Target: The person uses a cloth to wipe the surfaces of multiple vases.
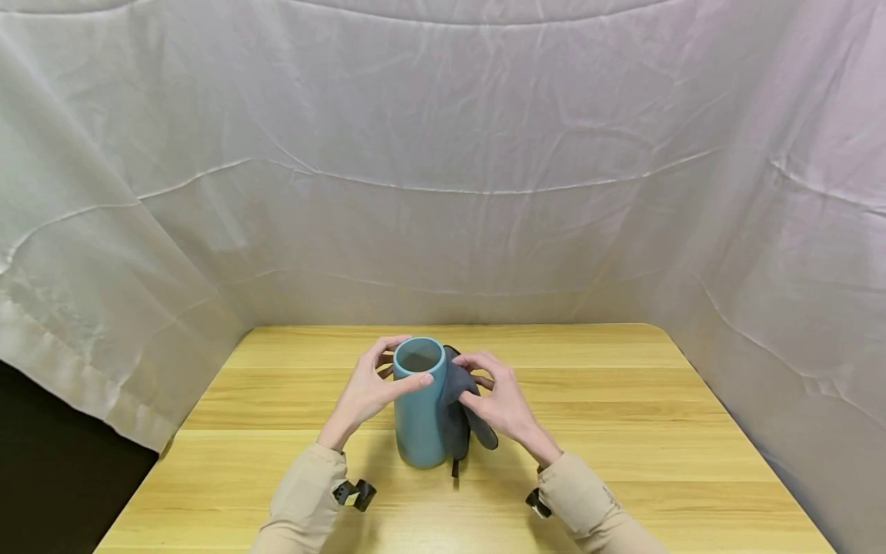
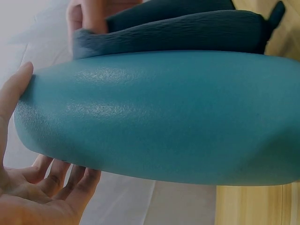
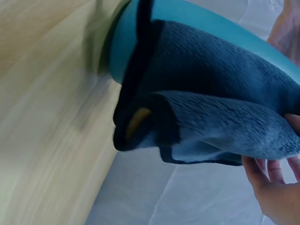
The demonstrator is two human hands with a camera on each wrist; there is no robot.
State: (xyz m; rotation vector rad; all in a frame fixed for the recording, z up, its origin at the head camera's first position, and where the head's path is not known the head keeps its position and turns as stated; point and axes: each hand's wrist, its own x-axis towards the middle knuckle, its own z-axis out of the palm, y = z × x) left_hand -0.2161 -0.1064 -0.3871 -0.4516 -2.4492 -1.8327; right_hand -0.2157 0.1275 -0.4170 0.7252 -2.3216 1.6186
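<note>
A tall, matte teal vase (image 1: 420, 423) stands upright on the wooden table, its round mouth facing up. My left hand (image 1: 365, 391) grips it near the rim, with the thumb across the near side and the fingers round the far left side. My right hand (image 1: 504, 402) pinches a dark grey plush towel (image 1: 453, 419) by its upper part. This towel hangs in folds along the vase's right side, and in the right wrist view its dark edging and hanging loop (image 3: 144, 21) show near the vase's base.
The light wooden table (image 1: 623, 431) has its far edge against a pale fabric curtain (image 1: 443, 238), which also hangs at both sides. Small black wrist cameras sit at both cuffs, the left one (image 1: 355, 495) close over the table.
</note>
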